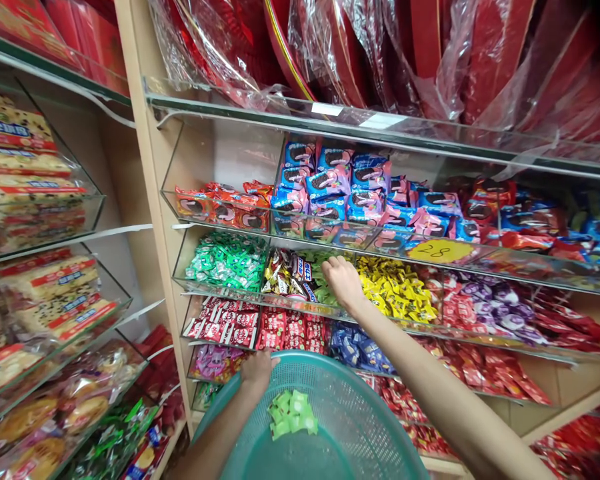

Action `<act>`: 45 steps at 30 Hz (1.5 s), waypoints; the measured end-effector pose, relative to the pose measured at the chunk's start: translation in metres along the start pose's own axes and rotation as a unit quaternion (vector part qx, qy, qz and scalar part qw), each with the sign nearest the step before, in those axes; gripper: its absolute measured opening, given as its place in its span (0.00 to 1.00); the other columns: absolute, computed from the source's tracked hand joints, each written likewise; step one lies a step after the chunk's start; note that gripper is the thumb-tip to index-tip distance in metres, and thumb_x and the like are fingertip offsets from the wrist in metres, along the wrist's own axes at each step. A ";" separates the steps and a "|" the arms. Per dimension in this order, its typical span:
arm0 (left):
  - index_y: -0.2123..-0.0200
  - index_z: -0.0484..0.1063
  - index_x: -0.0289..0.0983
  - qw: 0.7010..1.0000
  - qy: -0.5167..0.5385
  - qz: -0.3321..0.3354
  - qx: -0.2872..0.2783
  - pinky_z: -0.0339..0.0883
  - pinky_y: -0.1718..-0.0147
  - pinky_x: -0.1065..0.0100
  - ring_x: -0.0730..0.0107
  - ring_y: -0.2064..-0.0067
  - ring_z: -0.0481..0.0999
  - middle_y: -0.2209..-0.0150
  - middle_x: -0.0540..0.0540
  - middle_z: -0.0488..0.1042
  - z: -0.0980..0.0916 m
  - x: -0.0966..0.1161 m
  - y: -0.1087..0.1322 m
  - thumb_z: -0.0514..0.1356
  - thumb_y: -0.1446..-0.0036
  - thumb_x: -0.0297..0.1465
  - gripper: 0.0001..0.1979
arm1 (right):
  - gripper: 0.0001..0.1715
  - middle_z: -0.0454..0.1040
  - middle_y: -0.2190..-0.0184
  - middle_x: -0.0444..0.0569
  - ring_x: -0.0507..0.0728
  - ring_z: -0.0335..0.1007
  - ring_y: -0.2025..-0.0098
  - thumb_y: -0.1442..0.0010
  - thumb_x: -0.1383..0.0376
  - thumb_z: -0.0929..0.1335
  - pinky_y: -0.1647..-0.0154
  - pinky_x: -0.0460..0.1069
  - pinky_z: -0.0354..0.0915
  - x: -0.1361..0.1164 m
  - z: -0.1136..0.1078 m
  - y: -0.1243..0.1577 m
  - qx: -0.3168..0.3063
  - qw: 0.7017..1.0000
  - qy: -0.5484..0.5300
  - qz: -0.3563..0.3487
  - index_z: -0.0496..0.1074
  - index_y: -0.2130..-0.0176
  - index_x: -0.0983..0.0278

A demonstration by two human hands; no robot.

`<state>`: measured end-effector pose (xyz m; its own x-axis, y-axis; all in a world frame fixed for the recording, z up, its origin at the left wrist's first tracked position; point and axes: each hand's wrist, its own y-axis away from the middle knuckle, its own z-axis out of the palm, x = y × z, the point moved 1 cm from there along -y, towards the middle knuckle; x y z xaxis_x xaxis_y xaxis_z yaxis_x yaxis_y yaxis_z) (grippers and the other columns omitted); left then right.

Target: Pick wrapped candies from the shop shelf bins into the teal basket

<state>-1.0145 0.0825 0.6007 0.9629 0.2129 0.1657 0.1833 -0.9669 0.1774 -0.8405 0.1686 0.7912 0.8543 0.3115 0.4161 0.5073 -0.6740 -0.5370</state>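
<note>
My left hand (pixel 257 369) grips the far rim of a round teal plastic basket (pixel 360 413) held low in front of me. Several light green wrapped candies (pixel 291 413) lie in the basket. My right hand (pixel 343 280) reaches into a clear shelf bin of light green candies (pixel 322 275), fingers curled down among the wrappers. What the fingers hold is hidden. Left of that hand lies a pile of gold and dark wrapped candies (pixel 290 273). Yellow wrapped candies (pixel 397 290) fill the bin to its right.
Green candies (pixel 227 260) fill the left bin of the same shelf. Blue and pink cookie packs (pixel 340 187) sit one shelf up beside a yellow price tag (pixel 440 251). Red sweets (pixel 260 327) lie below. Biscuit packs (pixel 35 200) fill the left rack.
</note>
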 end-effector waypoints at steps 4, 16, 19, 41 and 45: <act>0.54 0.67 0.35 1.000 0.001 0.003 0.009 0.66 0.62 0.59 0.53 0.57 0.73 0.58 0.36 0.74 0.000 0.000 -0.001 0.46 0.42 0.40 0.20 | 0.13 0.67 0.69 0.52 0.57 0.57 0.64 0.38 0.69 0.57 0.68 0.49 0.50 0.005 -0.014 0.007 0.040 0.999 -0.025 0.019 0.67 0.67 0.66; 0.54 0.67 0.39 0.999 0.029 -0.008 0.018 0.63 0.62 0.63 0.57 0.58 0.73 0.58 0.39 0.74 0.002 0.000 0.003 0.45 0.42 0.44 0.21 | 0.10 0.68 0.69 0.49 0.54 0.62 0.64 0.40 0.68 0.58 0.63 0.47 0.57 -0.082 0.002 0.130 -0.109 0.930 -0.350 -0.039 0.66 0.69 0.64; 0.54 0.67 0.38 0.999 0.035 -0.007 0.020 0.63 0.62 0.63 0.57 0.58 0.73 0.59 0.38 0.74 0.001 0.001 0.004 0.46 0.42 0.43 0.20 | 0.06 0.69 0.70 0.47 0.53 0.63 0.64 0.46 0.71 0.61 0.63 0.46 0.56 -0.101 0.057 0.155 -0.244 0.853 -0.455 0.070 0.66 0.72 0.64; 0.53 0.67 0.37 1.000 0.011 -0.006 0.011 0.66 0.62 0.60 0.54 0.56 0.73 0.59 0.37 0.75 -0.004 0.002 0.005 0.48 0.42 0.40 0.19 | 0.14 0.70 0.75 0.48 0.54 0.64 0.67 0.46 0.61 0.64 0.71 0.46 0.53 -0.108 0.098 0.170 -0.309 0.812 -0.440 0.229 0.65 0.79 0.64; 0.52 0.66 0.35 1.000 -0.005 0.001 0.014 0.66 0.62 0.59 0.53 0.57 0.74 0.59 0.35 0.75 0.001 0.000 0.002 0.47 0.42 0.40 0.20 | 0.18 0.69 0.79 0.45 0.51 0.62 0.74 0.42 0.58 0.61 0.74 0.45 0.49 -0.081 0.044 0.129 -0.215 0.885 -0.400 0.105 0.66 0.78 0.63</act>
<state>-1.0140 0.0806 0.6003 0.9651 0.2106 0.1558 0.1876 -0.9707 0.1498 -0.8396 0.0855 0.6558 0.8188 0.4069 -0.4050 0.3842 -0.9126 -0.1402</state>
